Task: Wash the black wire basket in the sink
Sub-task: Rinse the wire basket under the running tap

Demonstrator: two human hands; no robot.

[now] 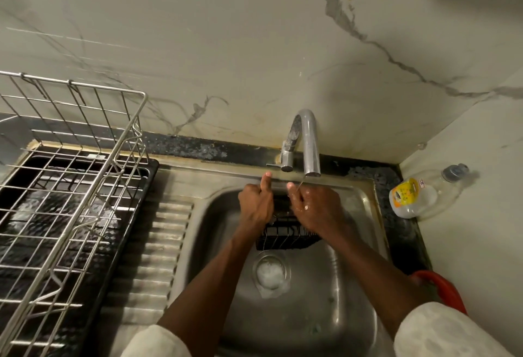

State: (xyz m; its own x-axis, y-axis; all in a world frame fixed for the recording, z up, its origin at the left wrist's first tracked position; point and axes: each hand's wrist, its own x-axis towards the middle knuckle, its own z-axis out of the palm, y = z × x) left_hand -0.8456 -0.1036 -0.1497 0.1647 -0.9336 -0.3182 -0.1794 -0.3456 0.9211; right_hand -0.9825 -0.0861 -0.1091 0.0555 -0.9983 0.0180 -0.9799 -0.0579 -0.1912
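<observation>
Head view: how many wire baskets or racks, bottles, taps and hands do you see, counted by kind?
Wire baskets or racks: 2, the small black wire basket and the large silver wire dish rack
Bottles: 1, the clear plastic bottle with a yellow label
Taps: 1, the curved chrome tap
Hands: 2, the left hand and the right hand
Total: 6

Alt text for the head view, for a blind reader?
Two hands grip a black wire basket in a steel sink beneath a chrome faucet, whose thin stream of water falls on the right hand; the left hand holds the basket's other side. A metal dish rack stands to the left, a clear plastic bottle to the right.
</observation>
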